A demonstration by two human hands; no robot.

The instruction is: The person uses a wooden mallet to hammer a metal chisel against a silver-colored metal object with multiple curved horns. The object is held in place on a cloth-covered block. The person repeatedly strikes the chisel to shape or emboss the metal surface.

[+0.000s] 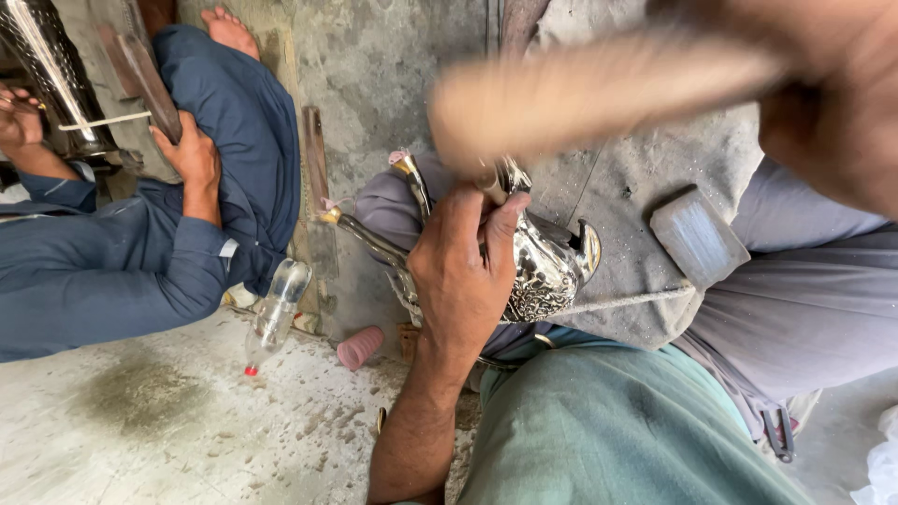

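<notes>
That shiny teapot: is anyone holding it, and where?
Yes. The left hand grips the teapot around its top. The right hand holds a blurred wooden tool by one end.

Stained concrete floor [187, 421] meets rough grey wall [374, 65].

Clear plastic bottle [274, 313] with red cap, lying on floor.

left hand [460, 271] gripping, right hand [828, 108] raised, blurred
</notes>
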